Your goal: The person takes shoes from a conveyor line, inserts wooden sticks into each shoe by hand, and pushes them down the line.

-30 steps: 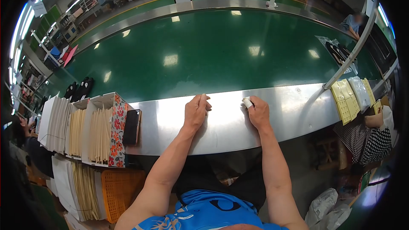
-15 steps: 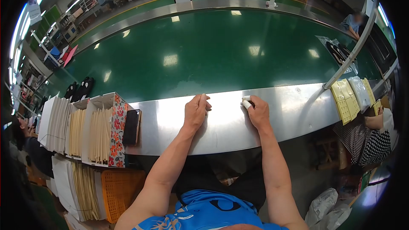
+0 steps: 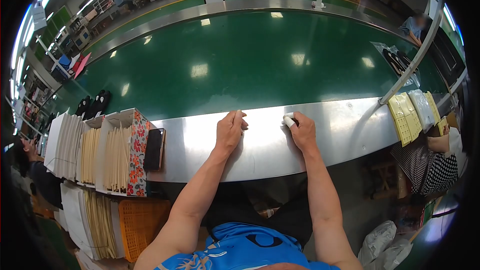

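My left hand [image 3: 231, 129] rests on the shiny metal strip [image 3: 260, 155] along the near side of the green work surface. Its fingers are curled in, and nothing shows in them. A short distance to the right, my right hand [image 3: 303, 131] lies on the same strip. White coverings [image 3: 289, 121] wrap its thumb and index fingertip, which are held close together. I see no object between them.
Left of me stand a dark phone [image 3: 154, 150], a flowered box [image 3: 137, 162] of thin sticks and white sheets [image 3: 64, 145]. Black shoes [image 3: 97, 103] sit behind. Yellow cards [image 3: 405, 117] and a slanted post [image 3: 415, 55] are at right. A co-worker [image 3: 414, 26] sits beyond.
The covered thumb and index finger of my right hand have drawn slightly closer together. My left hand stays where it was.
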